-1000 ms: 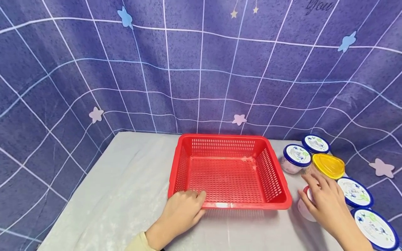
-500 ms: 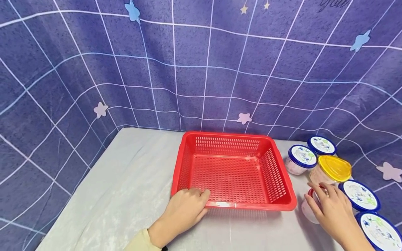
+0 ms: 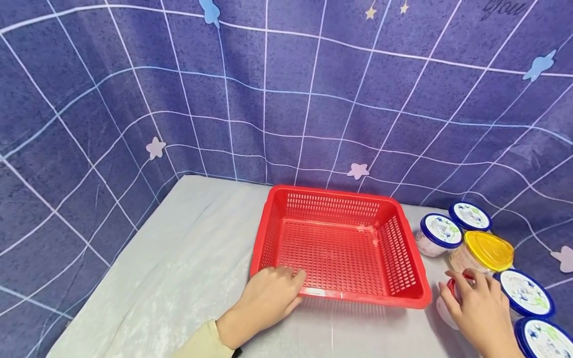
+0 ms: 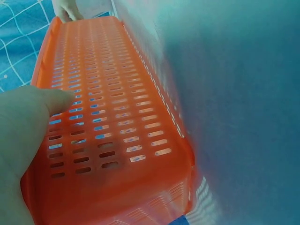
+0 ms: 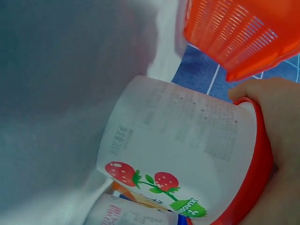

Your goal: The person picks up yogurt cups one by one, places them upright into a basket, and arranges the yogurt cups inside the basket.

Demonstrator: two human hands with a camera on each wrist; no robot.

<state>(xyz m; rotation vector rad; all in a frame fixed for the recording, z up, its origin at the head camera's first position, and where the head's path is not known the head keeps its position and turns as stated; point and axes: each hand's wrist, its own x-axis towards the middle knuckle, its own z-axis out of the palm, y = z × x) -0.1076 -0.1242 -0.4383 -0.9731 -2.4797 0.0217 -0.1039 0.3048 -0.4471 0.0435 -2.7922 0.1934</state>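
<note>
A red perforated plastic basket (image 3: 331,192) sits mid-table with nothing in it. My left hand (image 3: 264,298) grips its front rim near the left corner; in the left wrist view the thumb (image 4: 58,100) lies against the basket's outer wall. Right of the basket, my right hand (image 3: 483,311) holds a white plastic tub (image 3: 446,314) from above by its red lid. Strawberries and small print show on the tub's side in the right wrist view, where the red lid (image 5: 263,164) sits against the palm. Part of the lid is hidden under the hand.
Several tubs stand along the right side: two with blue lids (image 3: 440,230) at the back, one with a yellow lid (image 3: 489,250), and more blue-lidded ones (image 3: 525,293) beside my right hand. A blue grid-patterned curtain (image 3: 286,114) hangs behind the white-covered table (image 3: 156,278).
The right hand's fingers have drawn back from in front of the yellow-lidded tub and settled around the red lid. My left hand stays on the basket rim. The head view has shifted slightly left.
</note>
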